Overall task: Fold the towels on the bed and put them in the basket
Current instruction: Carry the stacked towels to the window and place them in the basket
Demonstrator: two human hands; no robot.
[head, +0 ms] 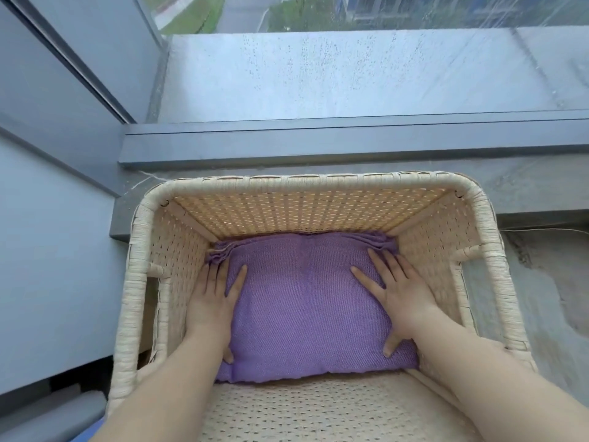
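Note:
A folded purple towel [302, 301] lies flat on the bottom of a pale woven wicker basket [318, 180]. Its layered edges show along the far side. Both of my arms reach down into the basket. My left hand [212, 301] rests palm down on the towel's left edge, fingers spread, next to the left wall. My right hand [400, 295] lies flat on the towel's right part, fingers spread, thumb near the front right corner. Neither hand grips the cloth. The bed is not in view.
The basket stands on a grey floor beside a dark window frame [318, 141]; rain-spotted glass [350, 68] lies beyond. A grey wall panel [47, 250] runs along the left. Cut-out handles open in both side walls of the basket.

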